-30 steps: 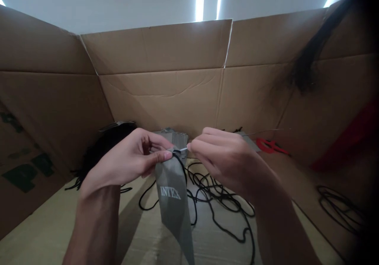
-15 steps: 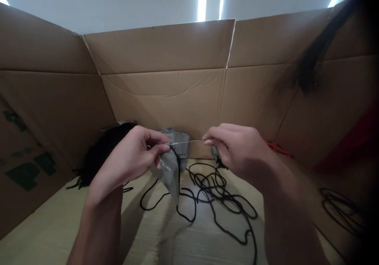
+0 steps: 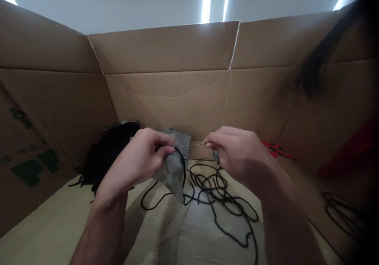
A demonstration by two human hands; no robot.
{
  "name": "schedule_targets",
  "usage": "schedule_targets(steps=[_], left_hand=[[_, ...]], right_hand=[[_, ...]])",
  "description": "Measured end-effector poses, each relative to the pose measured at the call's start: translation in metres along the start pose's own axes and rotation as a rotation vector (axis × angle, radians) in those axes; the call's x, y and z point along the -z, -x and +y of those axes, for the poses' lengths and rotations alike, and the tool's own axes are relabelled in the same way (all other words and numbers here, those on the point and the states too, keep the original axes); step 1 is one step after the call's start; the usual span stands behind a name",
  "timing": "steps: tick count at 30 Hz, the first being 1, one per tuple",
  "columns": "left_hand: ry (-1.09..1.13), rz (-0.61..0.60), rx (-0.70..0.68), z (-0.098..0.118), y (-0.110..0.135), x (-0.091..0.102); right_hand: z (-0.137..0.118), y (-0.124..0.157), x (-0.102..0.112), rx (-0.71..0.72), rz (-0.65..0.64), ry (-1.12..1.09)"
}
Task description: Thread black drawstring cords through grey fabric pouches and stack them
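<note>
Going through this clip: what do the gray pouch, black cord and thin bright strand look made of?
The gray pouch in the left hand looks like thin matte synthetic fabric; it creases softly. The black cord seems soft textile, lying in limp loops; no weave shows. The thin bright strand at the right hand shines like metal wire, but is too fine to be sure.

The bag (image 3: 171,176) is plain grey, the wire (image 3: 197,144) silver and the cord (image 3: 219,190) black. The scissors (image 3: 275,148) show red. The cardboard walls (image 3: 166,103) are brown, with blotchy dark green print (image 3: 29,173) on the left one; the base (image 3: 166,233) is a paler yellowish tan.
</note>
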State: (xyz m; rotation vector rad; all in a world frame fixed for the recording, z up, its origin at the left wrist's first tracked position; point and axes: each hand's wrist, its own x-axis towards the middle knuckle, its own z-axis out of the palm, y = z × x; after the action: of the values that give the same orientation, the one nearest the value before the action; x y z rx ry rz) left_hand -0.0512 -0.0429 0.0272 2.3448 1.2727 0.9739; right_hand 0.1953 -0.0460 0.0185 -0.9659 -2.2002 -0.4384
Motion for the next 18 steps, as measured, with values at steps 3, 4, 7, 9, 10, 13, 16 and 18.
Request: schedule_targets(steps=[3, 4, 7, 9, 10, 13, 16, 18], left_hand=[[0.022, -0.016, -0.030, 0.010, 0.001, -0.007], [0.027, -0.020, -0.033, 0.014, 0.001, -0.009], [0.016, -0.004, -0.031, 0.018, 0.002, -0.010], [-0.017, 0.017, -0.033, 0.015, 0.002, -0.008], [-0.034, 0.025, -0.038, 0.014, 0.002, -0.008], [-0.048, 0.047, -0.061, 0.010, 0.000, -0.008], [-0.046, 0.093, -0.077, 0.011, 0.000, -0.012], [-0.049, 0.126, -0.091, 0.012, 0.000, -0.014]], right_hand=[[-0.013, -0.004, -0.007, 0.052, -0.004, 0.008], [-0.019, -0.006, -0.009, 0.052, -0.025, 0.012], [-0.024, -0.007, -0.009, 0.009, -0.060, -0.001], [-0.016, -0.004, -0.006, -0.004, -0.029, 0.000], [-0.010, -0.003, -0.005, 0.000, -0.002, 0.003], [0.002, -0.001, -0.005, 0.041, 0.065, -0.005], [-0.002, -0.003, -0.011, 0.075, 0.132, 0.016], [-0.008, -0.005, -0.015, 0.078, 0.172, 0.031]])
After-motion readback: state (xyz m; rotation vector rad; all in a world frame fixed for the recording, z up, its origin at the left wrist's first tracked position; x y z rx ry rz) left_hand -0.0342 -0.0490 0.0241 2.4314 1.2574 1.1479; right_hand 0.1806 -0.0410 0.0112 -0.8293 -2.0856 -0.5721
